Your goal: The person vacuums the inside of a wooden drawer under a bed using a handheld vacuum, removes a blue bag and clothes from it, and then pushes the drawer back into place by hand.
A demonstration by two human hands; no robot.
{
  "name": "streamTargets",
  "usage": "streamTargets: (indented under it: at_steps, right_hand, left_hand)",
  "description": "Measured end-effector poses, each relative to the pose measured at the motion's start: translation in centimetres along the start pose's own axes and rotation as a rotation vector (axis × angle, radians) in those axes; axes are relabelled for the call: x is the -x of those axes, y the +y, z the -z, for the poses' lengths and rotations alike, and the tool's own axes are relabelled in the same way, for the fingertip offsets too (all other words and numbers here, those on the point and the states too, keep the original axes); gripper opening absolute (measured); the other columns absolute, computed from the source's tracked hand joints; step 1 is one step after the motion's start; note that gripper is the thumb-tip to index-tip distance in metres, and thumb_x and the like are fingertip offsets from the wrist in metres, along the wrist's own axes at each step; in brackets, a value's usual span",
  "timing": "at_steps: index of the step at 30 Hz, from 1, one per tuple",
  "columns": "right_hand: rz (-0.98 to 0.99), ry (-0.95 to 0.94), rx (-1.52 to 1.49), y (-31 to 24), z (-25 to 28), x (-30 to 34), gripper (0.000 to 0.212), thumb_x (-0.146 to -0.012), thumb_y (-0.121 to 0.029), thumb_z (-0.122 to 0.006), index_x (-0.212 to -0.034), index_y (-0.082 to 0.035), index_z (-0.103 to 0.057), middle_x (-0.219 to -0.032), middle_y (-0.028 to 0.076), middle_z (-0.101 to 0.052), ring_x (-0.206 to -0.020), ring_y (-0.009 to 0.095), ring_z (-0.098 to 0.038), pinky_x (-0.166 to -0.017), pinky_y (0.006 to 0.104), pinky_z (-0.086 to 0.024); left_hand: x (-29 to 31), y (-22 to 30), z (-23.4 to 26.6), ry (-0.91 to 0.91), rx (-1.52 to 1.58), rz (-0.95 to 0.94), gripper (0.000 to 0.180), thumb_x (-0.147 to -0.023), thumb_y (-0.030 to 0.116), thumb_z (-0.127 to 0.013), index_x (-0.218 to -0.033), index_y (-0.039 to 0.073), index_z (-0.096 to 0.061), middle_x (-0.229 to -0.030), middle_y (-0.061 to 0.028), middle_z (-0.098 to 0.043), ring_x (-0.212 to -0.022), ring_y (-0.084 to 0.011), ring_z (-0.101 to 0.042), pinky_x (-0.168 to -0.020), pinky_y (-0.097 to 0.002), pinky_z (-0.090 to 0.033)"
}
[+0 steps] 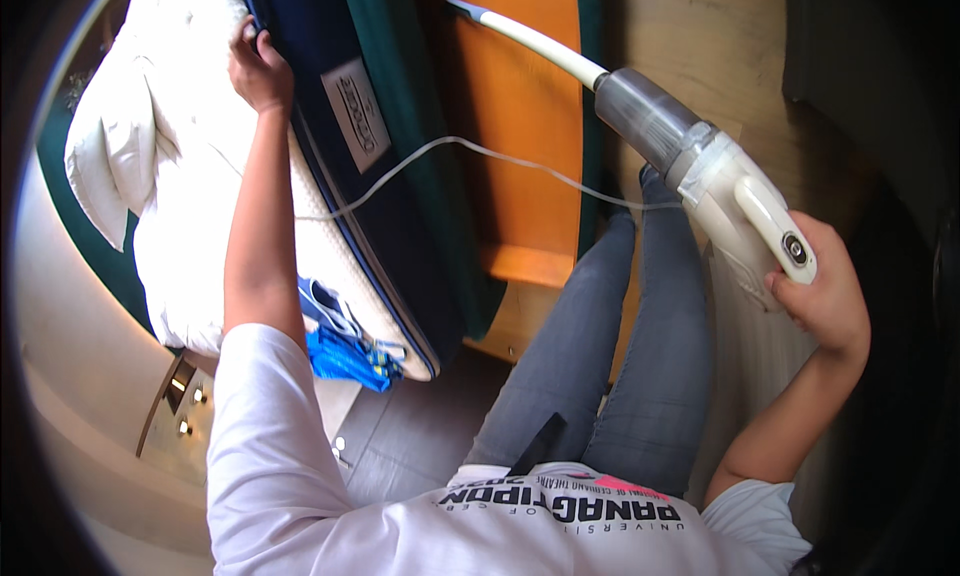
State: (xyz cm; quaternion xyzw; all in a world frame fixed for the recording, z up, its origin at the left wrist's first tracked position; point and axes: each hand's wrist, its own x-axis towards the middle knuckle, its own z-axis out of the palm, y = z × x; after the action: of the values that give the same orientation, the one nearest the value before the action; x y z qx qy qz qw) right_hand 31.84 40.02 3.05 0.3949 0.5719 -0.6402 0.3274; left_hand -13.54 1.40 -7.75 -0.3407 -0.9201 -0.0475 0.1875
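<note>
My right hand [828,288] is wrapped round the handle of a white handheld vacuum cleaner [728,181]. Its grey see-through dust cup leads into a long pale tube with a dark slanted crevice nozzle [465,9], which points up and left over an orange wooden panel [530,106]. At the upper left, the fingers of my left hand [262,71] curl over the edge of a mattress [330,191] with a cream top and navy side. The mattress looks tilted up from the green bed frame [400,96]. Part of its underside is hidden.
A thin white cable [450,141] runs from the vacuum cleaner across the mattress. White bedding [185,176] is bunched on the left. Blue cloth or a bag [345,356] lies at the mattress corner. My legs [655,316] are beside the frame, above wooden flooring [700,46].
</note>
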Motion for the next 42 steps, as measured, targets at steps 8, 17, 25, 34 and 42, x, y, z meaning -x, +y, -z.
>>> streamTargets:
  at_steps: [8, 17, 25, 34, 42]
  right_hand:
    - [0.101, 0.085, -0.544, 7.6, 1.4, 4.1, 0.029, -0.060, -0.008, -0.071, -0.075, -0.002, -0.046, -0.056, -0.001, -0.045, -0.037, 0.005, -0.039, -0.032, 0.0212, -0.029]
    - [0.088, -0.018, -0.734, 18.0, 2.0, 8.0, 0.038, -0.050, -0.017, -0.083, -0.063, -0.004, -0.049, -0.052, 0.000, -0.050, -0.044, 0.009, -0.050, -0.041, 0.0228, -0.037]
    - [0.144, 0.023, -0.791, 22.9, 1.1, 8.9, 0.045, -0.046, -0.013, -0.083, -0.079, 0.003, -0.056, -0.056, 0.002, -0.053, -0.046, 0.010, -0.051, -0.043, 0.0238, -0.040]
    - [0.025, 0.045, -0.566, 21.7, 2.5, 5.9, 0.057, -0.054, -0.020, -0.081, -0.100, 0.003, -0.056, -0.074, 0.003, -0.056, -0.063, 0.009, -0.052, -0.058, 0.0232, -0.043]
    - [0.384, 0.115, -0.020, 9.6, -5.7, -9.0, 0.034, -0.067, -0.006, -0.065, -0.099, 0.003, -0.058, -0.080, 0.021, -0.060, -0.076, 0.031, -0.062, -0.070, 0.0350, -0.048]
  left_hand:
    - [-1.6, 6.7, -0.2, -0.322, 0.454, 0.056, 0.040, -0.059, -0.009, -0.040, -0.078, 0.010, -0.071, -0.078, -0.0095, -0.053, -0.077, -0.0231, -0.055, -0.069, -0.0281, -0.043]
    - [-9.9, 10.3, -7.6, -0.491, 1.450, 1.452, 0.094, -0.071, 0.071, -0.056, -0.120, -0.007, -0.039, -0.119, -0.0210, -0.039, -0.113, -0.0318, -0.043, -0.092, -0.0589, -0.042]
    - [-11.2, 6.2, -14.9, -0.272, 1.376, 1.312, 0.031, -0.087, 0.027, -0.062, -0.089, -0.003, -0.055, -0.080, -0.0150, -0.063, -0.070, -0.0312, -0.065, -0.065, -0.0410, -0.057]
    - [-14.5, -1.0, 1.4, 0.205, 0.453, -0.084, 0.011, -0.086, 0.011, -0.063, -0.092, 0.002, -0.060, -0.080, -0.0084, -0.063, -0.060, -0.0104, -0.056, -0.046, -0.0233, -0.043]
    - [1.9, -5.6, 2.5, 0.254, 0.340, 0.636, 0.019, -0.089, 0.021, -0.060, -0.092, 0.003, -0.054, -0.082, -0.0082, -0.059, -0.062, -0.0146, -0.053, -0.051, -0.0255, -0.045]
